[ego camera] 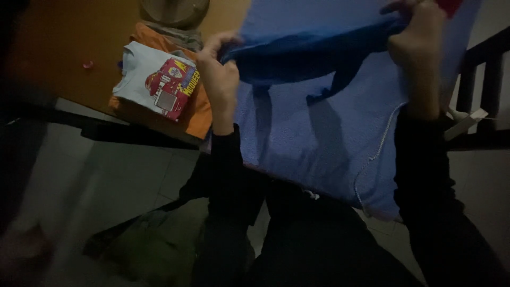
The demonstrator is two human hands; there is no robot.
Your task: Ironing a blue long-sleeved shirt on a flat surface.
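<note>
My left hand (219,79) and my right hand (417,50) both grip a dark blue garment (308,53), stretched between them above a blue padded board (319,143). The left hand pinches the cloth's left corner, the right hand holds its right end near the top edge of the view. Part of the garment hangs down in the middle and casts a shadow on the board. Both my sleeves are black.
A stack of folded clothes lies left of the board on a brown table (64,48): a white shirt with a red printed picture (156,79) on an orange garment (196,114). A white cord (372,159) runs down the board. A dark green heap (154,244) lies on the tiled floor.
</note>
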